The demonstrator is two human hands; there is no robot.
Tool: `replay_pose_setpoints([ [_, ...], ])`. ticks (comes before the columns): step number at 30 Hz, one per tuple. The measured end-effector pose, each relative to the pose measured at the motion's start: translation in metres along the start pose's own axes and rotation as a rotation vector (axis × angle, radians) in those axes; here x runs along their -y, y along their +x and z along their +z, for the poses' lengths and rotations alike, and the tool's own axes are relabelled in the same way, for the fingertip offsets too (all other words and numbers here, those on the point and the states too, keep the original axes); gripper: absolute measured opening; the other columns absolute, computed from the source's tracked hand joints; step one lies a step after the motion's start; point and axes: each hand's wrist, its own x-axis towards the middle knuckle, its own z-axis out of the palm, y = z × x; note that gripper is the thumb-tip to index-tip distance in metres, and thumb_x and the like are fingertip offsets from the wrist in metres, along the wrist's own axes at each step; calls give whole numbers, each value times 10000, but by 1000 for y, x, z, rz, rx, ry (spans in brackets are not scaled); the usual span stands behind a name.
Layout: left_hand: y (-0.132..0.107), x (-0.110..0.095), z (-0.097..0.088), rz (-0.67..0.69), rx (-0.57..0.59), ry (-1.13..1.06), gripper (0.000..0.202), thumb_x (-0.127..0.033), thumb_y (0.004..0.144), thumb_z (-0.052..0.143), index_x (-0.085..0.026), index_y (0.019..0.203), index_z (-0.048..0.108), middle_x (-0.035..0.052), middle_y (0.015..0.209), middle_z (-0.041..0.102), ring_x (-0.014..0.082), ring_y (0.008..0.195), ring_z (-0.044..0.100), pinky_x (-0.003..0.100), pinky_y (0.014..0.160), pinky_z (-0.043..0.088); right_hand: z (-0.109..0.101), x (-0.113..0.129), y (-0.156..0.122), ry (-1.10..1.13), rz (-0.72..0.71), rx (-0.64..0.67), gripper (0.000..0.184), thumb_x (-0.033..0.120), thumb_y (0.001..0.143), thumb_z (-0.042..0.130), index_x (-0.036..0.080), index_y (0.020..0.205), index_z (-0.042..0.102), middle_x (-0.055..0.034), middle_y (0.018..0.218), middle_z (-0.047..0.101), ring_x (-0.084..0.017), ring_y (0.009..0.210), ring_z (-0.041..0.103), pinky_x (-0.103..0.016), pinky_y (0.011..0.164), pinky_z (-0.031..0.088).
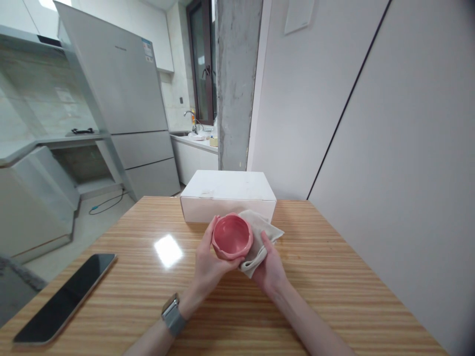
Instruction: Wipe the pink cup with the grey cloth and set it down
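A glossy pink bowl with a wavy rim is tilted so that its inside faces me. My left hand grips it, the thumb along the near side and the fingers round the left side. In my right hand is a light grey cloth, pinched beneath the thumb. The cloth touches the bowl's right side, and one corner of it sticks out to the right. Most fingers of the right hand are hidden under the cloth.
A white box stands just behind the bowl on the wood-grain table. On the left side of the table lies a black-screened phone. Beyond are a grey fridge, a sink counter and, at right, a white wall.
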Motion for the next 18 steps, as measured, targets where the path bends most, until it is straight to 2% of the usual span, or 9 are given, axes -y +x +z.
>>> replay_pose_setpoints([
  [3,-2,0,1,49,36,56,1050,-314,498,845,-224,1393,302,84,1356,488,271,1242,464,389,1044,392,-6,-3,6,-87,-156,-73,339,456,832,538,195,1001,675,-41,1012,710,-237,1040,621,-384,899,494],
  [6,-3,0,3,54,75,76,1046,-302,493,843,-226,1388,306,77,1350,493,263,1233,472,384,1041,396,-16,-7,12,-296,-401,-103,350,473,773,613,219,1006,676,-21,1041,700,-226,1136,560,-366,1022,395],
  [9,-4,0,4,25,113,58,1021,-297,502,835,-229,1380,319,69,1325,518,249,1210,494,377,1030,407,-24,-8,13,-650,-656,16,357,456,819,562,237,1087,649,-31,1127,663,-216,1241,462,-375,1093,290],
  [12,-5,-1,5,-2,124,27,1011,-301,505,834,-231,1377,328,68,1316,529,246,1188,515,377,1013,424,-27,-8,9,-890,-817,143,381,431,852,504,247,1170,606,-44,1261,580,-224,1320,354,-401,1121,228],
  [16,-4,-1,4,-1,77,-2,993,-279,516,821,-223,1381,337,85,1341,505,267,1202,503,393,1005,427,-24,-7,0,-1191,-949,205,389,414,898,416,281,1238,548,-16,1458,357,-249,1385,209,-460,1125,196],
  [18,-1,1,2,-23,29,-11,961,-274,533,810,-221,1377,352,94,1340,503,277,1198,505,403,991,434,-21,-6,-6,-1342,-954,280,394,420,900,418,292,1254,535,4,1489,299,-260,1408,110,-491,1130,147],
])
